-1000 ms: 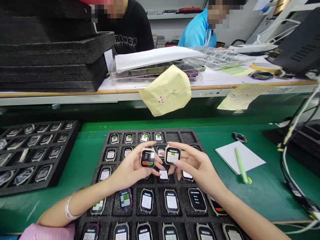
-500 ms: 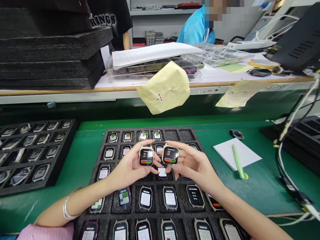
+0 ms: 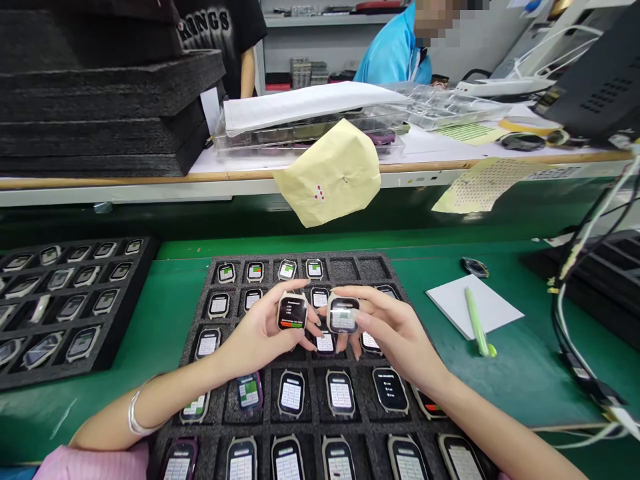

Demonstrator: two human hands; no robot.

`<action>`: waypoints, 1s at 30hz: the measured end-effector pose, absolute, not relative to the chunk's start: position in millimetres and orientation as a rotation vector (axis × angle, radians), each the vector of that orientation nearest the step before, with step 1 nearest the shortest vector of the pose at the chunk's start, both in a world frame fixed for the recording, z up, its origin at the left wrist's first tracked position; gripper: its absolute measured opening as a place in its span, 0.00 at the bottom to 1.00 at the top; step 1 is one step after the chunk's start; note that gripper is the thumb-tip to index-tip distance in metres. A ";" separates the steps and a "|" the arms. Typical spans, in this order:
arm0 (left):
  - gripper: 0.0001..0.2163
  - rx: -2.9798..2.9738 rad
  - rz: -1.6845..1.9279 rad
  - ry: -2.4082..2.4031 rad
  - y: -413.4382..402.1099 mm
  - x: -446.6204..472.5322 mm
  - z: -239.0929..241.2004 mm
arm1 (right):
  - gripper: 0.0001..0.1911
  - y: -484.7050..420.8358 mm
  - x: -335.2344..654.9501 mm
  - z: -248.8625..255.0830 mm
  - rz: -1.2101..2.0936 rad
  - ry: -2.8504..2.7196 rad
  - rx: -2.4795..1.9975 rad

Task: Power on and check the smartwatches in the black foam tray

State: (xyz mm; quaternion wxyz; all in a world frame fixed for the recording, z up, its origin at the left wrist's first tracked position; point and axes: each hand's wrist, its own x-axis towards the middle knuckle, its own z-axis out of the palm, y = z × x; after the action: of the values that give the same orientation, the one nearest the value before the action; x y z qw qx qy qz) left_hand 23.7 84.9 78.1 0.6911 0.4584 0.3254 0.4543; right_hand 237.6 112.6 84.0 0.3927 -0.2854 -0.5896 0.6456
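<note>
Two smartwatch bodies without straps are held up side by side over a black foam tray (image 3: 350, 269). My left hand (image 3: 257, 328) is closed around one smartwatch (image 3: 292, 309), whose dark screen has white text and a red and green strip at its bottom. My right hand (image 3: 397, 333) grips the other smartwatch (image 3: 342, 316) by its edges, with the thumb over the screen's right side. That screen displays a pale grid. Below both hands, the tray's compartments hold several more smartwatches (image 3: 291, 393), most of them lit with white grids, some with green cells.
Another foam tray of watches (image 3: 83, 343) lies at left. To the right are a white paper pad (image 3: 450, 307), a green pen (image 3: 476, 320) and hanging cables (image 3: 563, 313). A shelf edge (image 3: 240, 187) crosses ahead, with stacked black foam (image 3: 100, 100). Two people are beyond it.
The screen of the smartwatch in my right hand has gone from dark text with a red and green strip to a pale grid. My right thumb has moved up onto its screen.
</note>
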 end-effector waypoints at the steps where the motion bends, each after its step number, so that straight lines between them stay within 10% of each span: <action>1: 0.25 1.031 1.020 0.720 84.9 23.6 78.6 | 0.12 112.6 237.3 83.9 1.619 -1.502 -0.747; 11: 0.13 1.034 1.006 0.802 88.2 24.5 79.3 | 0.18 111.6 240.1 85.7 1.739 -1.490 -0.703; 30: 0.38 1.036 0.929 0.721 86.3 29.6 67.6 | 0.30 128.1 258.1 83.5 1.693 -1.678 -0.829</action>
State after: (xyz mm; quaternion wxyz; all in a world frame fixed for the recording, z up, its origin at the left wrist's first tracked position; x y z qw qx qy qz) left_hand 29.6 86.3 67.6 0.7084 0.4664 0.3248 0.4185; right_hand 258.1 128.1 83.5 0.3041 -0.3129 -0.6333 0.6392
